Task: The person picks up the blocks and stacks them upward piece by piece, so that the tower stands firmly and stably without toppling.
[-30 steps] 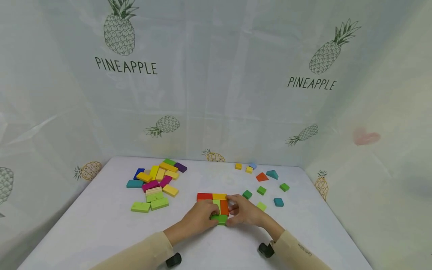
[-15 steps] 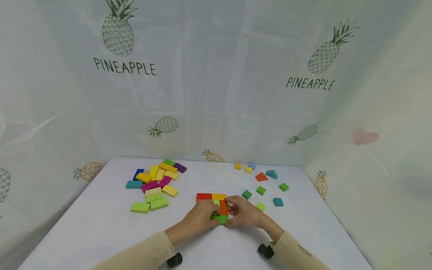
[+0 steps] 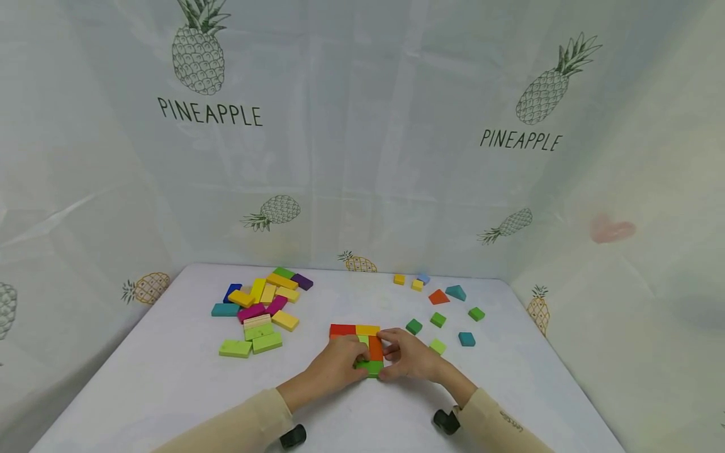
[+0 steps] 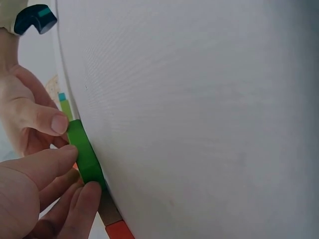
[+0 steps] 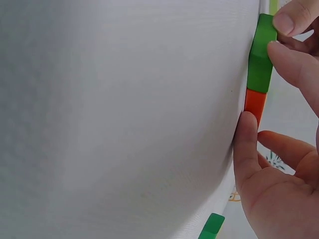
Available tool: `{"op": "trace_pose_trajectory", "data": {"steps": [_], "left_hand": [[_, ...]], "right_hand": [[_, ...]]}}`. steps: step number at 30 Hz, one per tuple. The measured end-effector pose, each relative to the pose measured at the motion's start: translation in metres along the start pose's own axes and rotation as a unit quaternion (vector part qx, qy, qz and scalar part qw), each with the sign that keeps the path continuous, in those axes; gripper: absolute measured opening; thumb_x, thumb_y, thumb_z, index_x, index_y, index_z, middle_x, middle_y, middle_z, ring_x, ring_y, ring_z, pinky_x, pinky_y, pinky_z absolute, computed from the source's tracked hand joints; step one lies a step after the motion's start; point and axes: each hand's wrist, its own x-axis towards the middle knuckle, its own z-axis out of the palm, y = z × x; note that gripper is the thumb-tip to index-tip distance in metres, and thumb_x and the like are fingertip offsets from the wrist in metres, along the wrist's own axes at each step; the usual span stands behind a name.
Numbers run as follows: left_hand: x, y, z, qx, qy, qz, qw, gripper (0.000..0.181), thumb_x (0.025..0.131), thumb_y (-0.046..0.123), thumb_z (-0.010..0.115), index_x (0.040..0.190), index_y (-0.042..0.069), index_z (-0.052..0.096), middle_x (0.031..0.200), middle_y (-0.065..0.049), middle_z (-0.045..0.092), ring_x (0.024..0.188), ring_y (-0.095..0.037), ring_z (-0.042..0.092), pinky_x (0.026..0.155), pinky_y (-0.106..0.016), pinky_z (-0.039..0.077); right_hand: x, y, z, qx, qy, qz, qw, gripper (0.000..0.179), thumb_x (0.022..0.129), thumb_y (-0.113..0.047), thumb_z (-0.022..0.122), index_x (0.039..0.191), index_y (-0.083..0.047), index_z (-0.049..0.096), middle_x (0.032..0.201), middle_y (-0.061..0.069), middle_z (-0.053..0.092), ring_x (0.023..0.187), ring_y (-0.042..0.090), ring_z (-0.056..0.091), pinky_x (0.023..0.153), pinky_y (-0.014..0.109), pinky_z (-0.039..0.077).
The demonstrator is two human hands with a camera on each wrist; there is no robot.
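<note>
In the head view, flat blocks form a cluster on the table: a red block (image 3: 342,329), a yellow block (image 3: 368,329), an orange block (image 3: 376,348), a light green block (image 3: 363,340) and a green block (image 3: 374,370) at the near edge. My left hand (image 3: 334,363) covers the cluster's left part, its thumb and fingers pinching the green block (image 4: 84,152). From the right side, my right hand (image 3: 416,357) curves round the cluster. Its thumb presses the green block (image 5: 260,59), and a finger lies against the orange block (image 5: 254,102).
Left of the cluster is a pile of blocks in several colours, with a magenta block (image 3: 277,305) and a lime block (image 3: 235,348). Small pieces lie to the right, including a red triangle (image 3: 438,297) and a teal piece (image 3: 467,340). A pineapple-print curtain (image 3: 362,157) surrounds the table (image 3: 170,371).
The green block has shifted very slightly to the right at the cluster's near edge. Both hands have stayed almost in the same place.
</note>
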Motion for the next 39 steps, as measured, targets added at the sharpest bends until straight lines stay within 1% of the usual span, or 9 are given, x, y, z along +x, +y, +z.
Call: {"op": "trace_pose_trajectory", "data": {"steps": [5,9,12,16,20,23,25,30,39], "left_hand": [[-0.001,-0.003,-0.006,-0.011,0.000,0.006,0.9999,0.017,0.088,0.019,0.089,0.102,0.015,0.080,0.087,0.009,0.065,0.078,-0.003,0.053,0.072,-0.018,0.052],[-0.001,-0.015,-0.023,-0.006,0.003,-0.004,1.0000,0.021,0.092,0.023,0.085,0.111,0.016,0.080,0.097,0.008,0.070,0.083,-0.004,0.059,0.079,-0.023,0.056],[-0.003,-0.033,-0.044,0.002,0.000,-0.017,0.9999,0.026,0.096,0.026,0.081,0.120,0.019,0.078,0.110,0.007,0.071,0.096,-0.010,0.063,0.088,-0.032,0.059],[-0.009,-0.067,-0.071,0.006,0.003,-0.047,0.9989,0.033,0.096,0.026,0.081,0.128,0.023,0.074,0.126,0.001,0.071,0.116,-0.021,0.064,0.098,-0.045,0.059],[-0.017,-0.099,-0.091,0.011,0.011,-0.099,0.9950,0.036,0.096,0.024,0.081,0.131,0.024,0.073,0.138,-0.002,0.067,0.133,-0.029,0.058,0.108,-0.057,0.053],[-0.023,-0.115,-0.101,0.015,0.006,-0.120,0.9926,0.036,0.098,0.023,0.078,0.134,0.022,0.072,0.145,-0.004,0.064,0.141,-0.035,0.051,0.115,-0.063,0.045],[-0.025,-0.122,-0.106,0.016,0.000,-0.124,0.9921,0.037,0.099,0.023,0.077,0.135,0.020,0.072,0.148,-0.007,0.062,0.144,-0.037,0.048,0.116,-0.064,0.042],[-0.030,-0.133,-0.112,0.027,-0.023,-0.108,0.9935,0.041,0.098,0.022,0.079,0.137,0.015,0.071,0.146,-0.010,0.063,0.141,-0.039,0.050,0.117,-0.064,0.041],[-0.029,-0.139,-0.111,0.041,-0.033,-0.097,0.9939,0.035,0.097,0.018,0.079,0.131,0.011,0.075,0.127,-0.002,0.072,0.126,-0.032,0.058,0.113,-0.058,0.047]], "right_hand": [[0.000,-0.001,0.001,0.003,0.000,0.006,1.0000,0.085,0.086,-0.020,0.092,0.157,-0.001,0.048,0.157,0.018,0.046,0.118,0.022,0.066,0.098,0.031,0.060],[0.000,-0.002,0.002,0.005,0.001,0.008,1.0000,0.086,0.086,-0.020,0.092,0.158,-0.002,0.048,0.157,0.017,0.047,0.120,0.023,0.065,0.099,0.033,0.060],[-0.001,-0.002,0.002,0.001,0.000,0.011,0.9999,0.087,0.086,-0.021,0.091,0.158,-0.003,0.047,0.158,0.015,0.046,0.121,0.023,0.064,0.100,0.034,0.059],[-0.002,-0.002,0.002,-0.003,0.003,0.011,0.9999,0.087,0.086,-0.022,0.091,0.159,-0.003,0.047,0.158,0.015,0.046,0.121,0.023,0.063,0.101,0.036,0.059],[-0.002,-0.002,0.001,-0.003,0.006,0.013,0.9999,0.087,0.086,-0.023,0.092,0.159,-0.004,0.047,0.158,0.015,0.046,0.121,0.023,0.063,0.101,0.037,0.059],[-0.003,-0.002,0.001,0.001,0.004,0.016,0.9999,0.087,0.086,-0.023,0.092,0.159,-0.006,0.048,0.157,0.014,0.047,0.122,0.023,0.063,0.102,0.037,0.059],[-0.003,-0.002,0.001,0.004,0.003,0.019,0.9998,0.087,0.086,-0.024,0.092,0.159,-0.006,0.048,0.157,0.014,0.047,0.122,0.023,0.062,0.102,0.038,0.059],[-0.003,-0.003,0.002,0.005,0.001,0.021,0.9998,0.086,0.086,-0.024,0.091,0.159,-0.007,0.048,0.157,0.014,0.047,0.122,0.023,0.062,0.102,0.039,0.059],[-0.002,-0.002,0.001,-0.004,0.001,0.022,0.9998,0.085,0.086,-0.025,0.092,0.158,-0.009,0.050,0.156,0.012,0.047,0.121,0.022,0.062,0.102,0.039,0.059]]}}
